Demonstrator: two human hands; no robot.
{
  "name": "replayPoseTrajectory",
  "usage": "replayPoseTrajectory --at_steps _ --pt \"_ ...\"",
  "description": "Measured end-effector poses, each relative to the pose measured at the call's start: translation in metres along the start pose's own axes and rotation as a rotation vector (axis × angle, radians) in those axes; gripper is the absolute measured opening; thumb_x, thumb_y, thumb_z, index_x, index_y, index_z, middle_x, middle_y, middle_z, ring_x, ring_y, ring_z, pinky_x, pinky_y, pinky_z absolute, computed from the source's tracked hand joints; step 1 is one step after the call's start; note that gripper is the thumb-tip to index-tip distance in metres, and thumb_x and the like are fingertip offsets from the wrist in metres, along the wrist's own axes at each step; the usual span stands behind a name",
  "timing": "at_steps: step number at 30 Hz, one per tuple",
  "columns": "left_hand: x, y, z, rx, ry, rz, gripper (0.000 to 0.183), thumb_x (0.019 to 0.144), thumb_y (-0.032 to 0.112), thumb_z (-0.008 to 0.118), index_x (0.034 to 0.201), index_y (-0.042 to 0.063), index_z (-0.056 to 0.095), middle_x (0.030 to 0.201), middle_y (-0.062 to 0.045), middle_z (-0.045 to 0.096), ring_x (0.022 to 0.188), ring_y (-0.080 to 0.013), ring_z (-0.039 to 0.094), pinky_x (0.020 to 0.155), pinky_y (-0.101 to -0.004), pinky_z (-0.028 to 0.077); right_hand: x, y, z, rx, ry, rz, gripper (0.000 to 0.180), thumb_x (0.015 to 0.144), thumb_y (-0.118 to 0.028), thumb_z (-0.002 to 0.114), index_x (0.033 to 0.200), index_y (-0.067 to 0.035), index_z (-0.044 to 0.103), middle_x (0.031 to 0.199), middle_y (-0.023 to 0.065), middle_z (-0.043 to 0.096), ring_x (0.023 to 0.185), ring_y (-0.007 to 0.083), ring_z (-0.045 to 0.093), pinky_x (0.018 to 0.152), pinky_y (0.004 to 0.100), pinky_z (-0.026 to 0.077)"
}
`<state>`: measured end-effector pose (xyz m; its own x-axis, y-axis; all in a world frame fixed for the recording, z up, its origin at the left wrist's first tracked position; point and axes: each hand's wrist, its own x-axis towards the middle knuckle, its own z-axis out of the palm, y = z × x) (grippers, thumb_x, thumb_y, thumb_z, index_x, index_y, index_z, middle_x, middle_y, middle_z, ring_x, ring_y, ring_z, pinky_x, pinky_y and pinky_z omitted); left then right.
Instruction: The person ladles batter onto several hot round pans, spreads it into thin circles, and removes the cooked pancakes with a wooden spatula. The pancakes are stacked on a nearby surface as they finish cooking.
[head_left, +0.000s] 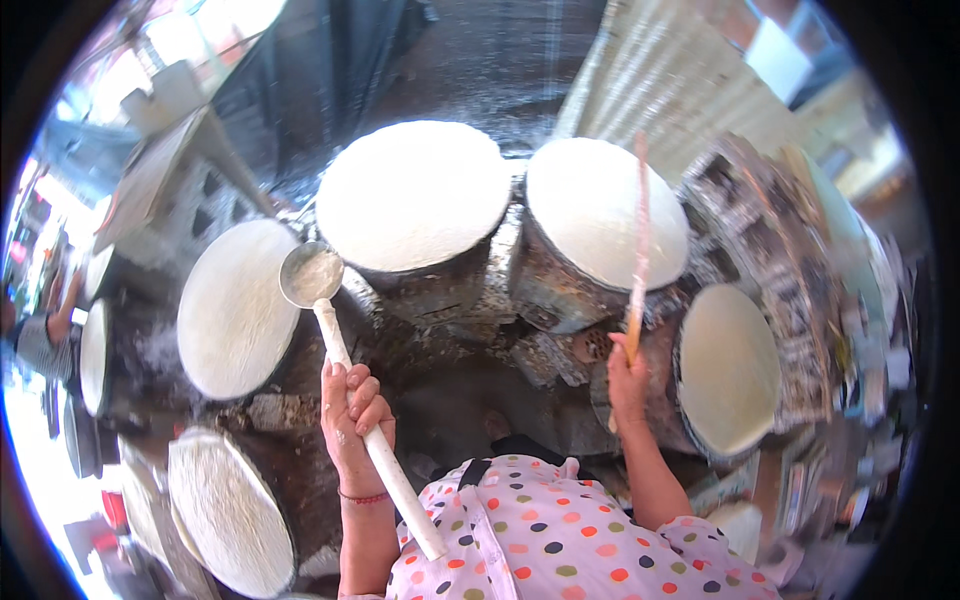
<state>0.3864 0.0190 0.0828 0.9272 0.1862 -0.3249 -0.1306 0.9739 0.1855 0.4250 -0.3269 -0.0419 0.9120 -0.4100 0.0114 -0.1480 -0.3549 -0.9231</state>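
My left hand (360, 412) grips the long pale handle of a metal ladle (313, 276). Whitish batter-like stuff lies in the ladle's bowl, which is held near a round griddle coated in a pale layer (236, 307). In my right hand (628, 379) is a long, thin wooden stick (640, 262), pointing away from me. Its far part passes in front of a white-coated round griddle (581, 210). Another white-coated griddle (412, 195) stands straight ahead. To the right is one with a yellower layer (727, 367). At lower left, a wrinkled pale sheet (225, 510) covers another round surface.
Cinder blocks (757, 240) line the right side, below a corrugated sheet (675, 82). Broken bricks (551, 358) lie between the griddle stands. A person (49, 345) is at the far left, beside more round griddles (95, 360). Haze hangs around the left griddles.
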Motion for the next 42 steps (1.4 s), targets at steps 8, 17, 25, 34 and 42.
replayPoseTrajectory --at_steps 8,17,25,34,42 --pt "-0.032 0.000 -0.011 -0.090 0.033 0.076 0.020 0.101 0.019 0.041 0.087 0.005 0.039 0.066 0.002 0.034 0.047 -0.0041 0.031 0.038 -0.0173 0.033 0.018 -0.047 0.097 -0.016 -0.304 -0.300 0.014 0.091 -0.013 0.056 0.101 -0.010 0.065 0.066 0.0013 0.054 0.059 0.0103 0.052 0.056 0.0277 0.044" --pt "0.007 -0.008 -0.023 -0.087 -0.214 -0.182 0.016 0.102 0.014 0.034 0.088 0.006 0.034 0.072 -0.001 0.032 0.052 -0.0079 0.033 0.041 -0.0215 0.034 0.001 0.033 -0.097 -0.570 0.401 -0.342 0.024 0.077 -0.002 0.058 0.096 -0.014 0.065 0.085 0.0080 0.060 0.081 0.0300 0.060 0.067 0.0414 0.049" --pt "0.044 -0.062 0.014 -0.101 -0.270 -0.549 0.019 0.102 0.016 0.035 0.086 0.007 0.034 0.069 -0.001 0.032 0.050 -0.0080 0.032 0.041 -0.0212 0.034 -0.081 0.142 -0.313 -0.833 0.927 0.361 0.024 0.083 -0.034 0.062 0.093 -0.013 0.067 0.086 0.0105 0.065 0.084 0.0325 0.063 0.071 0.0432 0.049" --pt "0.041 -0.086 0.024 0.007 -0.168 -0.518 0.019 0.101 0.016 0.038 0.084 0.009 0.032 0.066 0.001 0.032 0.048 -0.0052 0.032 0.035 -0.0184 0.032 -0.031 0.170 -0.307 -0.679 0.964 0.629 0.040 0.078 -0.044 0.058 0.083 -0.006 0.067 0.083 0.0150 0.068 0.081 0.0348 0.065 0.071 0.0424 0.050" --pt "0.034 -0.070 0.018 -0.020 -0.184 -0.479 0.018 0.101 0.019 0.040 0.087 0.008 0.036 0.065 0.001 0.033 0.047 -0.0052 0.032 0.037 -0.0177 0.035 -0.008 0.027 -0.269 -0.253 1.178 0.151 0.026 0.078 -0.025 0.065 0.074 0.000 0.062 0.067 0.0145 0.062 0.061 0.0287 0.060 0.063 0.0394 0.046"
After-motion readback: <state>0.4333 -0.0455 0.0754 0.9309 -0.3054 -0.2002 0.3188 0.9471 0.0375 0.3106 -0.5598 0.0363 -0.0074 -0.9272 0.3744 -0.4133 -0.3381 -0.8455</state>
